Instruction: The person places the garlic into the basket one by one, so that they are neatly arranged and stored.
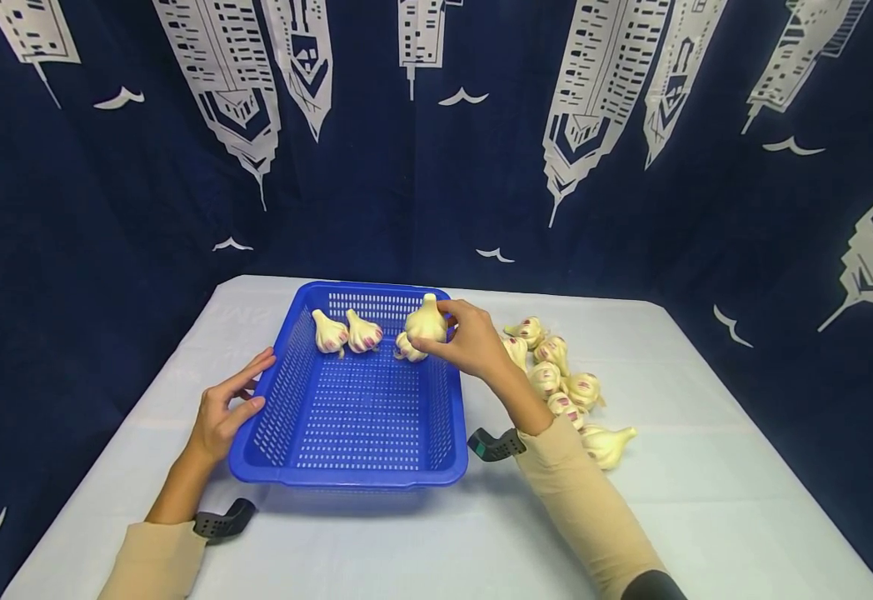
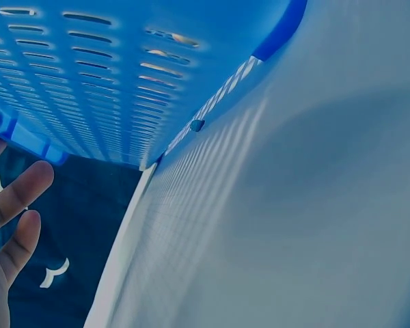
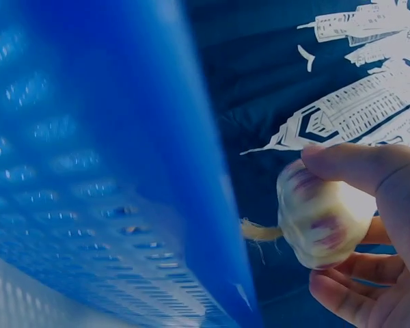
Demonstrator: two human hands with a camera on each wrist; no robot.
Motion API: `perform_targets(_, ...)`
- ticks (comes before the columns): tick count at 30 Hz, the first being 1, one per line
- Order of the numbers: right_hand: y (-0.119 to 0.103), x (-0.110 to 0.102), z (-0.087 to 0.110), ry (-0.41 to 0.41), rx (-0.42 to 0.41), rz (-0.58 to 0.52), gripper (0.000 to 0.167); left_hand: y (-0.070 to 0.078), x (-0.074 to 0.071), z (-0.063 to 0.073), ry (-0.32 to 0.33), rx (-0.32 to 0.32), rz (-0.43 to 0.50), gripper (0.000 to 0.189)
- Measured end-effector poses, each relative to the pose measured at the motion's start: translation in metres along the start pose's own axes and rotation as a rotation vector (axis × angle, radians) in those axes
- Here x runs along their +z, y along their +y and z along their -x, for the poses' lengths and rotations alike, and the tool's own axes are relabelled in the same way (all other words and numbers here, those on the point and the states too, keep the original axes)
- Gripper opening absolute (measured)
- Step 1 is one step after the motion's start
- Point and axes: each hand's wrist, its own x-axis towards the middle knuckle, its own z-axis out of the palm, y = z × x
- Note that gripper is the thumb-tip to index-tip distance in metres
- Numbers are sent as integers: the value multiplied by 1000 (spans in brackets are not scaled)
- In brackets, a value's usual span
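Note:
My right hand (image 1: 474, 340) holds a garlic bulb (image 1: 425, 320) between thumb and fingers, above the back right part of the blue basket (image 1: 346, 478). In the right wrist view this garlic bulb (image 3: 324, 215) shows purple patches and dangling roots, beside the basket's rim (image 3: 212, 157). Inside the basket, two bulbs lie at the back left, one of them this pale garlic bulb (image 1: 329, 333). Another garlic bulb (image 1: 410, 347) sits partly hidden below the held one. My left hand (image 1: 225, 408) rests at the basket's left rim, fingers extended along it.
A heap of several garlic bulbs (image 1: 545, 379) lies on the white table (image 1: 676, 467) to the basket's right, partly behind my right forearm. Dark blue cloth (image 1: 406, 183) with white building prints hangs behind the table.

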Motion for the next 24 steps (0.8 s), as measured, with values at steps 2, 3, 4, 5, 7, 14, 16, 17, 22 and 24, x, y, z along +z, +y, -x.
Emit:
perform_targets(2,0,1,-2,-25,22,-1,64,-1,0,1,3,5,-1,51)
perform_targets(3,0,1,-3,-35,27,1,64,-1,0,1,5,9,3,51)
perform_targets(4,0,1,-4,-45,33,4,65,-2,0,1,8,15,6,51)
perform_targets(5,0,0,-5,-53,36,4,64,-3,0,1,10,22,9,51)
perform_targets(7,-2,-1,-7,-65,30,7,62,-4,0,1,15,31,13,50)
perform_targets(14,-15,-4,-18,-74,-2,2,57,-5,-1,1,17,32,23,50)
perform_targets(16,-20,-3,-20,-83,2,-5,58,-4,-1,1,7,29,20,50)
perform_targets(17,-22,-2,-21,-88,5,-10,59,-4,-2,0,0,30,16,50)
perform_targets(22,-29,1,-25,-104,14,-23,59,-3,-3,-1,-36,36,-11,50)
perform_targets(24,-32,3,-26,-110,11,-25,58,-3,-3,-1,-37,37,-16,50)
